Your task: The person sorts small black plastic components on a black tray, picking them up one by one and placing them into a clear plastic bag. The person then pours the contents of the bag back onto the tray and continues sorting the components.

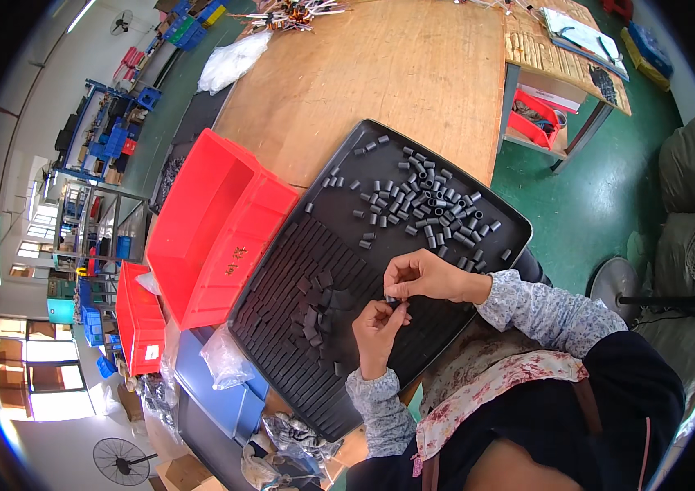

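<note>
My left hand and my right hand meet fingertip to fingertip over the near side of a large black tray. Pinched between them is a small black piece, mostly covered by the fingers, so I cannot tell its exact shape. Beyond my right hand, many short black tubes lie loose in a heap. Closely packed rows of black pieces fill the left part of the tray, and some loose black pieces lie on top of them.
A tall red bin stands against the tray's left edge, with a smaller red bin beyond. The wooden table carries wire bundles at its far end. A plastic bag rests on a blue box at the left.
</note>
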Demonstrator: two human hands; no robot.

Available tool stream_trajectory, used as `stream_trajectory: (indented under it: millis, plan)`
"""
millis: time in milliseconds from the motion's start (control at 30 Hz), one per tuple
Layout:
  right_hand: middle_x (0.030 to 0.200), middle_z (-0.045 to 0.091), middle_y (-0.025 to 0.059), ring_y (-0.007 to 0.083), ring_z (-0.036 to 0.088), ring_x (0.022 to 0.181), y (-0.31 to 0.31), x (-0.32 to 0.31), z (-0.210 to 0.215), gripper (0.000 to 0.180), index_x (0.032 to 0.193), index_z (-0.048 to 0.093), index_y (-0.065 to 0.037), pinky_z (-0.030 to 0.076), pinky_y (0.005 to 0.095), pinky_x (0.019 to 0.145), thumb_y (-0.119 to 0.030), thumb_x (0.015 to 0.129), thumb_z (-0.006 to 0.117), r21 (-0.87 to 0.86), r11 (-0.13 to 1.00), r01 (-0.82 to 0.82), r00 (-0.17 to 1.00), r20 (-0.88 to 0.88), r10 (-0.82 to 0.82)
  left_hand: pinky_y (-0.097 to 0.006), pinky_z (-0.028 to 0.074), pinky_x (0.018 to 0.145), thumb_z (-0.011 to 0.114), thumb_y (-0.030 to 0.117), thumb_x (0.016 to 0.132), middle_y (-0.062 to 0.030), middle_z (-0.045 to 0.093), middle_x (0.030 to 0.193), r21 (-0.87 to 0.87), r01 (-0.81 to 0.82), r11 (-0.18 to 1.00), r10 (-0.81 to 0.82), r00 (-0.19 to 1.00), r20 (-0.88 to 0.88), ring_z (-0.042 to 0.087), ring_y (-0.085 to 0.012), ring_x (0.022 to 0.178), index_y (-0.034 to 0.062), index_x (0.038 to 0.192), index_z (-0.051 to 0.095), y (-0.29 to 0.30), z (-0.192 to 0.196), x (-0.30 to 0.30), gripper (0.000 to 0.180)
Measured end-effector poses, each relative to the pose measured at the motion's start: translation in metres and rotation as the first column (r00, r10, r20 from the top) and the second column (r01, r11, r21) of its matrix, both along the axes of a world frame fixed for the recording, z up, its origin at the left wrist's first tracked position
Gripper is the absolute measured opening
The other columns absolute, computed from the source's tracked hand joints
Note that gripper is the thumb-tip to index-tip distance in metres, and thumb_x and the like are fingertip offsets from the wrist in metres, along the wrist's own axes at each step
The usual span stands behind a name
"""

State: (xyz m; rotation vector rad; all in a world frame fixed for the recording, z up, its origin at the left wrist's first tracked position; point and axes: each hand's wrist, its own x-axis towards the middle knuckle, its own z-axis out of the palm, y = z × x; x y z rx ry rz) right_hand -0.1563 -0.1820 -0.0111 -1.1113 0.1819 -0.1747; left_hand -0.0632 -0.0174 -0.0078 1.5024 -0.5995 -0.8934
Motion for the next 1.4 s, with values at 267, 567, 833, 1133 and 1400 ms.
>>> stream_trajectory:
  millis: [267, 567, 833, 1133, 1400]
  plan:
    - [0.08, 0.063, -0.0014, 0.006, 0.059, 0.075, -0.003, 0.0, -0.005, 0.009, 0.087, 0.064, -0.003, 0.048, 0.0233, 0.07, -0.01, 0.088, 0.07, 0.018, 1.0, 0.001, 0.996, -0.092, 0.001, -0.027, 0.055, 0.068, 0.069, 0.001, 0.087, -0.0116, 0.068, 0.083, -0.012, 0.047, 0.999, -0.046, 0.996, 0.08, 0.067, -0.0152, 0.072, 0.0009, 0.078, 0.054, 0.004, -0.008, 0.003, 0.017]
    - [0.08, 0.065, 0.0009, 0.0066, 0.06, 0.073, -0.004, -0.001, -0.004, 0.009, 0.084, 0.063, 0.001, 0.049, 0.0243, 0.066, -0.004, 0.085, 0.071, -0.186, 0.982, 0.036, 0.999, 0.002, -0.036, -0.028, 0.056, 0.07, 0.069, -0.001, 0.086, -0.0115, 0.067, 0.082, -0.018, 0.067, 0.998, -0.064, 0.992, 0.11, 0.067, -0.0158, 0.074, -0.0002, 0.078, 0.054, 0.004, -0.007, 0.003, 0.017]
    - [0.075, 0.067, 0.0092, 0.0143, 0.064, 0.068, -0.011, -0.006, 0.01, 0.01, 0.086, 0.063, 0.002, 0.049, 0.0289, 0.063, 0.002, 0.079, 0.07, -0.466, 0.879, 0.102, 0.993, 0.093, -0.066, -0.028, 0.057, 0.071, 0.068, -0.002, 0.086, -0.0147, 0.068, 0.091, -0.113, 0.013, 0.994, -0.02, 0.998, -0.064, 0.068, -0.0179, 0.078, -0.0014, 0.092, 0.053, 0.004, -0.003, 0.002, 0.016]
    - [0.076, 0.064, 0.0142, 0.0269, 0.065, 0.069, -0.011, -0.006, 0.02, 0.01, 0.083, 0.062, 0.002, 0.05, 0.0355, 0.062, 0.005, 0.075, 0.068, -0.72, 0.654, 0.231, 0.97, 0.226, -0.093, -0.026, 0.055, 0.074, 0.07, 0.01, 0.088, -0.0149, 0.069, 0.096, -0.065, 0.004, 0.998, -0.01, 0.997, -0.079, 0.067, -0.0161, 0.079, -0.006, 0.113, 0.061, 0.004, -0.001, 0.004, 0.03]
    - [0.09, 0.066, 0.0113, 0.0253, 0.064, 0.08, -0.01, -0.006, 0.021, 0.014, 0.085, 0.065, 0.0, 0.051, 0.0343, 0.069, 0.005, 0.074, 0.071, -0.669, 0.737, 0.095, 0.991, 0.131, -0.009, -0.026, 0.054, 0.074, 0.07, 0.013, 0.089, -0.0138, 0.07, 0.096, -0.094, -0.046, 0.995, 0.036, 0.994, -0.102, 0.067, -0.0153, 0.078, -0.0057, 0.111, 0.062, 0.006, 0.002, 0.003, 0.03]
